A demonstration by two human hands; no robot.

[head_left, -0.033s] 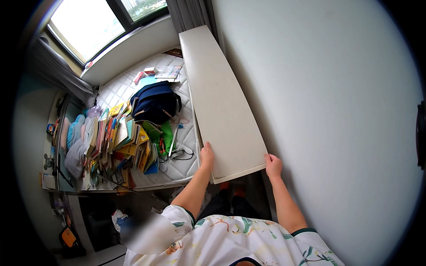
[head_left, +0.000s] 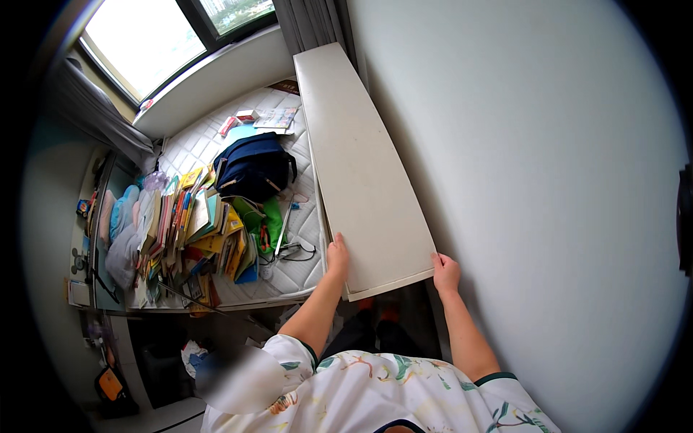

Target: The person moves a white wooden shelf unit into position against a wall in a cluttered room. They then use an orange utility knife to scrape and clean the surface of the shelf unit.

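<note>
The long panel (head_left: 368,173) was a plain off-white, its broad face flat and smooth but for a small dark speck, with a paler rim along the near end. It lay between the quilted mattress (head_left: 307,224) and the white wall (head_left: 548,187), its far end near the grey curtain (head_left: 315,29). The left hand (head_left: 337,257) and right hand (head_left: 446,273) clasped its opposite long edges near the close corners, though I couldn't quite see the fingers underneath.

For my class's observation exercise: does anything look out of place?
Yes: books crowd the quilted mattress, many leaning askew, with a dark blue backpack beside them; odd because bedding usually goes there.
</note>
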